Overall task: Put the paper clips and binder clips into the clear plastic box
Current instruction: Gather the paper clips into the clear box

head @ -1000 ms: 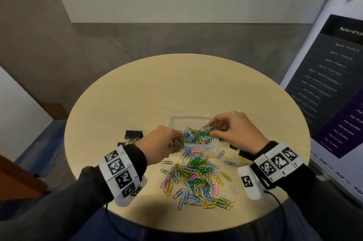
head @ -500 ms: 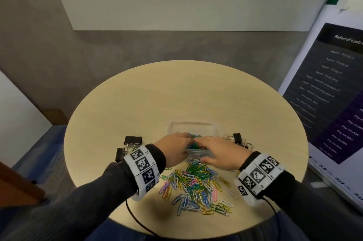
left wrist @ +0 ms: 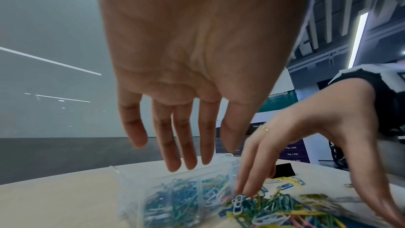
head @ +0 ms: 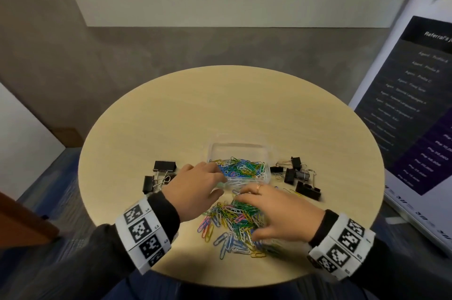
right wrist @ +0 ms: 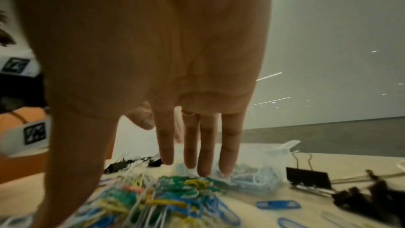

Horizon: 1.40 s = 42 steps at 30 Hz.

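On the round wooden counter [head: 220, 108], a clear plastic box [head: 238, 153] sits near the middle, its near half filled with coloured paper clips while its far half shows bare plastic. Just in front of the box, on the person's side, a loose heap of paper clips [head: 230, 224] in blue, green, yellow, pink and white spreads over the counter. The left hand [head: 195, 189] hangs over the box's near left corner with its fingers [left wrist: 186, 138] straight, slightly spread and holding nothing; the left wrist view shows their tips just above the box rim. The right hand [head: 281, 214] lies palm down over the heap, fingers [right wrist: 206, 145] stretched forward with their tips touching the clips at the heap's far edge, close to the box wall, and the thumb splayed out toward the near side. Black binder clips lie in two groups: two to the left of the box [head: 159, 175], several to its right [head: 297, 177], all on the counter outside the box.
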### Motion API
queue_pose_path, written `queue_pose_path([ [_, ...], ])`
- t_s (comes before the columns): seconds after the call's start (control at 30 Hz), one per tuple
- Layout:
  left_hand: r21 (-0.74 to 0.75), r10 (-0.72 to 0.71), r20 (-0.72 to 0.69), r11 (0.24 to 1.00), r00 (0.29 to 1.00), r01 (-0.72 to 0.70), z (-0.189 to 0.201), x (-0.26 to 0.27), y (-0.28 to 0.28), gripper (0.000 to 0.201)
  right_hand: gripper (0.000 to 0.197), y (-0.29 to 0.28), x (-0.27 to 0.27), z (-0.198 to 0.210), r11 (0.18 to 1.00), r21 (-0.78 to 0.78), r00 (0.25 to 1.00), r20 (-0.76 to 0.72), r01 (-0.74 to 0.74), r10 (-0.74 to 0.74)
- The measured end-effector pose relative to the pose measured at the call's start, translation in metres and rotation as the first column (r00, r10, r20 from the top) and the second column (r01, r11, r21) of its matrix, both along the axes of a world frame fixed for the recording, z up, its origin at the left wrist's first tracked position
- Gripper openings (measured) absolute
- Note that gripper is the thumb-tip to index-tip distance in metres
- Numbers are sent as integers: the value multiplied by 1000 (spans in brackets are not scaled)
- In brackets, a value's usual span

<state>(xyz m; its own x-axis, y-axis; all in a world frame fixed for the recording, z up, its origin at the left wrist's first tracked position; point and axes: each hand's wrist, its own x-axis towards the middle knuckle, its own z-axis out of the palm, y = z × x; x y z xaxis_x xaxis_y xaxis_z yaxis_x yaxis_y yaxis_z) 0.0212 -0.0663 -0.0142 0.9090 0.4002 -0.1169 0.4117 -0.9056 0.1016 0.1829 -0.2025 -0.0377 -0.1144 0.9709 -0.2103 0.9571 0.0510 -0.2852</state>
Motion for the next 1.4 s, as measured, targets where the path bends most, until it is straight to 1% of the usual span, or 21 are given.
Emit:
queue_pose_path([
  [0.03,-4,-1,-8,1000,1000,1,0,0,-1,39,79,1,-3,-4,1000,-17,999,37,-10,11],
  [0.07,-13,1,-23,1000,1000,-2,-1,0,-2,40,78,2,-6,-7,1000,-11,998,64,-14,15],
  [0.13,-38,14,-42,999,999,-16,-2,-1,-3,44,63,5,-10,-9,999,39,996,94,-8,5],
  [0.2,-69,26,-23,997,999,-27,-4,-1,-4,52,44,7,-12,-7,997,81,994,110,13,-22],
  [0.23,-80,27,-4,996,1000,-27,-5,-1,-5,55,36,8,-12,-6,997,77,993,109,27,-35],
  [0.3,-73,13,18,997,1000,-12,-8,-1,-5,59,26,10,-9,-5,998,43,993,105,53,-57],
  [0.4,-56,-18,-12,998,1000,18,-13,-1,-4,60,19,13,-2,-4,997,16,994,75,77,-78],
  [0.53,-62,-24,-10,998,1000,24,-16,-3,-5,55,18,12,7,7,995,36,996,-7,91,-91],
  [0.7,-103,-33,29,994,999,35,-19,-4,-6,53,18,14,18,24,993,10,983,-143,116,-113],
  [0.8,-116,-24,33,993,999,28,-20,-5,-8,51,18,19,22,34,993,14,980,-165,118,-114],
  [0.93,-129,-22,37,991,999,27,-19,-5,-10,51,18,30,24,42,984,100,973,-189,150,-129],
  [1.07,-142,-23,22,990,999,26,-17,-5,-11,51,19,43,24,49,955,208,960,-227,213,-164],
  [1.17,-180,-3,26,984,1000,8,-13,-9,-13,52,30,45,22,51,958,217,969,-202,189,-146],
  [1.23,-170,23,43,985,999,-15,-8,-13,-16,52,37,41,21,50,965,204,978,-161,162,-130],
  [1.3,-135,43,41,990,998,-37,-3,-18,-18,49,34,33,20,48,961,231,981,-156,153,-119],
  [1.37,-121,52,18,991,999,-49,0,-23,-19,48,23,23,17,44,959,248,984,-146,140,-106],
  [1.4,-124,54,-3,991,999,-54,0,-25,-20,49,20,17,15,40,965,229,987,-121,127,-101],
])
